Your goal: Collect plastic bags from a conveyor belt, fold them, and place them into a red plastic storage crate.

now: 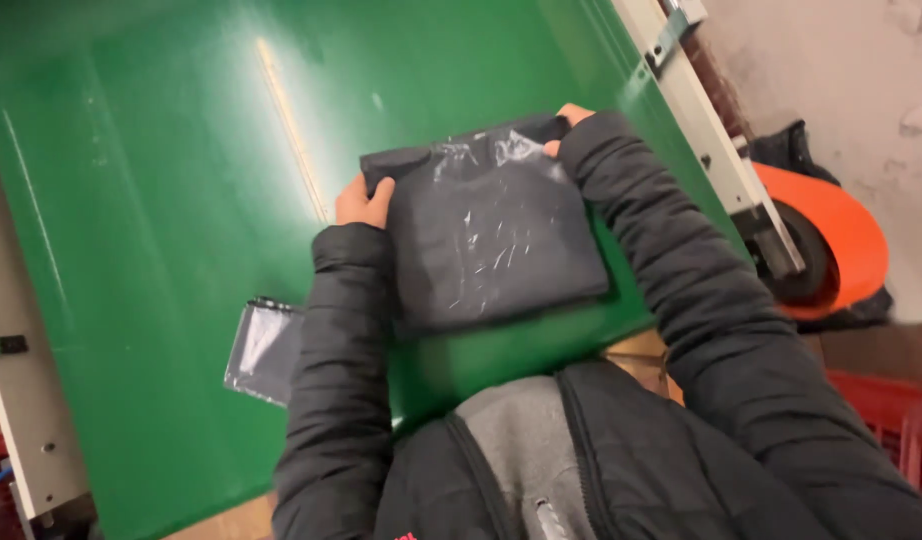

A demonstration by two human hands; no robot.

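- Our left hand [364,203] grips the far left corner of the bag [491,230], a clear plastic bag with a dark folded garment inside.
- Our right hand [566,125] pinches the bag's far right corner, fingers curled over the edge.
- The bag lies flat on the green table [151,200], between our two black sleeves, near the table's near edge.
- A second bag [264,350], smaller and also dark, lies on the table just left of our left sleeve, partly hidden under it.
- An orange roll [841,240] sits off the table's right edge, beside a white rail [706,135].
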